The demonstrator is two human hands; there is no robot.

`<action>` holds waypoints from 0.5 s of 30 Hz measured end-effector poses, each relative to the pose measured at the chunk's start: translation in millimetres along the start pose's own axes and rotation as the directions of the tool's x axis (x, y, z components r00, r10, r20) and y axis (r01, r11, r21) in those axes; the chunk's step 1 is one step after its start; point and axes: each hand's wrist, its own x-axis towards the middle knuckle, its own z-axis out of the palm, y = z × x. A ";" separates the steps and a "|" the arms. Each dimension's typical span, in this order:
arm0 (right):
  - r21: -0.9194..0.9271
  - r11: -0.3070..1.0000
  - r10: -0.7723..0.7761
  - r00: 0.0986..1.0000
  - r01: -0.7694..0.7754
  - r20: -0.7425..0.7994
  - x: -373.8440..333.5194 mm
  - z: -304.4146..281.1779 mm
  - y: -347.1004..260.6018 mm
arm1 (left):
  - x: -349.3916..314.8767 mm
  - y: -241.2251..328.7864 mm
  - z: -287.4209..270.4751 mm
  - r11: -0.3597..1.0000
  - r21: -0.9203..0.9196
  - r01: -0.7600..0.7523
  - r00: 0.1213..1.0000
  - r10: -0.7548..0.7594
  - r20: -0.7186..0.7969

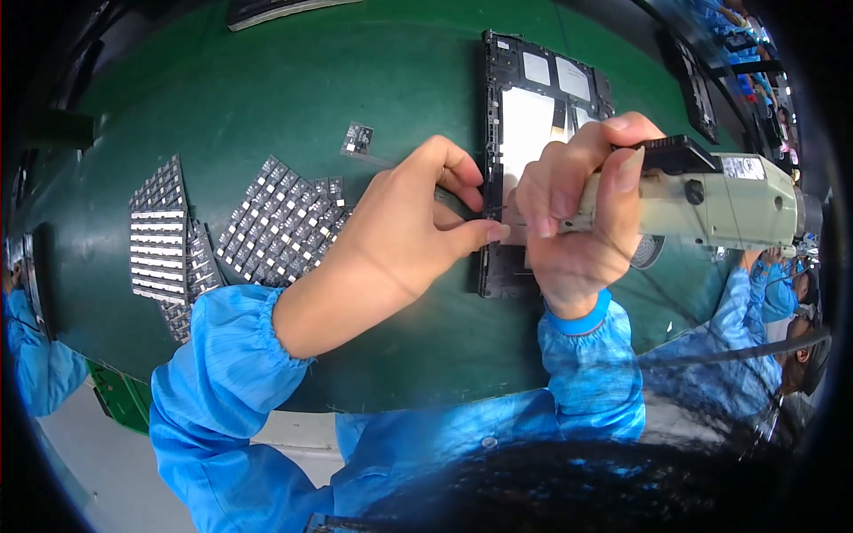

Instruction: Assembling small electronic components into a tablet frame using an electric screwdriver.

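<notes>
A black rectangular device frame (491, 98) with white and silver panels lies on the green table. My left hand (400, 222) is at its left edge, fingers curled and thumb laid over the rim, gripping it. Whether a small part sits between those fingertips is hidden. My right hand (586, 191) is wrapped around a pale green electric screwdriver (711, 209) with a black lever. The tool lies sideways above the frame, its body pointing right. Its tip is hidden behind my right fingers.
Panels of small black circuit boards (271, 222) lie left of my left forearm, beside a stack with white strips (160, 249). A small loose board piece (358, 139) is farther back. A dark cable (737, 349) crosses at right. Other people in blue (724, 302) sit to the right.
</notes>
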 end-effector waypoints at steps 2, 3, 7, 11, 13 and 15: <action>-0.005 1.000 0.001 1.000 -0.001 0.010 -0.2 0.8 0.7 | 0.0 -3.3 0.3 1.000 -0.009 -0.026 1.000 0.025 -0.010; -0.012 1.000 0.001 1.000 -0.001 0.010 -0.7 1.4 0.6 | -0.1 -3.8 0.6 1.000 -0.011 -0.026 1.000 0.026 -0.009; 0.005 1.000 0.028 1.000 -0.028 0.005 0.0 2.2 0.8 | -1.1 -2.4 0.5 1.000 -0.018 -0.008 1.000 0.008 -0.007; -0.031 0.999 0.026 1.000 -0.026 0.009 -3.3 1.4 0.9 | -2.4 -1.7 -0.2 1.000 -0.030 0.003 1.000 -0.003 -0.005; -0.082 0.996 0.026 1.000 -0.027 -0.011 -4.9 1.3 0.5 | -2.3 -1.6 -0.6 1.000 -0.026 0.002 1.000 -0.002 0.000; -0.073 0.997 0.022 1.000 -0.022 -0.007 -4.1 1.5 0.5 | -2.1 -1.5 -0.7 1.000 -0.021 0.002 1.000 -0.002 0.004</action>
